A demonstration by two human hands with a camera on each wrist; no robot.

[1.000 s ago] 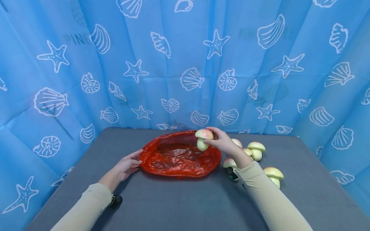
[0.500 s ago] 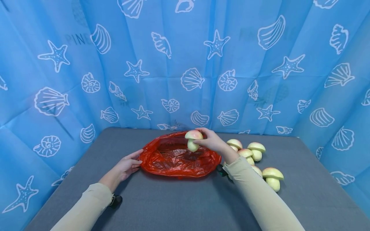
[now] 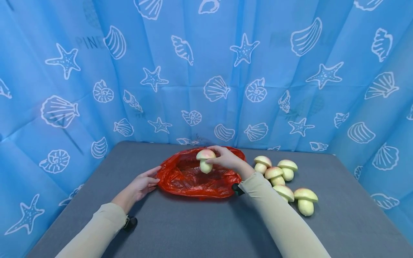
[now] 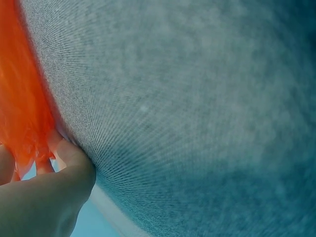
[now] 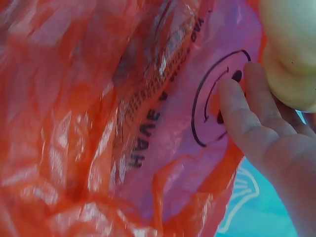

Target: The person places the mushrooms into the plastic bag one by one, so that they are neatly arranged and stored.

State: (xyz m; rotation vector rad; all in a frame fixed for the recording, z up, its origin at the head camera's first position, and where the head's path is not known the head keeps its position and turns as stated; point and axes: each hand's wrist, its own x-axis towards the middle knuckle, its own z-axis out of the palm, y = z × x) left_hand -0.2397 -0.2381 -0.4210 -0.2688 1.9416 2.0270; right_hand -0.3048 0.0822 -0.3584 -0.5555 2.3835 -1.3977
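Observation:
A red plastic bag (image 3: 190, 192) lies on the grey table with its mouth spread wide. My left hand (image 3: 142, 185) pinches the bag's left rim; in the left wrist view the fingers of that hand (image 4: 54, 190) are on the orange-looking film. Over the bag's opening, my right hand (image 3: 228, 160) holds a toy mushroom (image 3: 205, 154) upright by its side, with a pale green stem and pink-tinged cap. The right wrist view shows part of the mushroom (image 5: 291, 44) beside my fingers, and a printed smiley face on the bag (image 5: 163, 123) behind them.
Several more mushrooms stand in a group right of the bag, one of them (image 3: 305, 200) nearest the front. My right sleeve (image 3: 277, 211) passes close to this group. A blue shell-patterned curtain (image 3: 213, 118) hangs behind the grey table (image 3: 193, 229).
My right hand has moved left with the mushroom, from the bag's right rim to over the middle of its opening. The left hand keeps its place on the rim.

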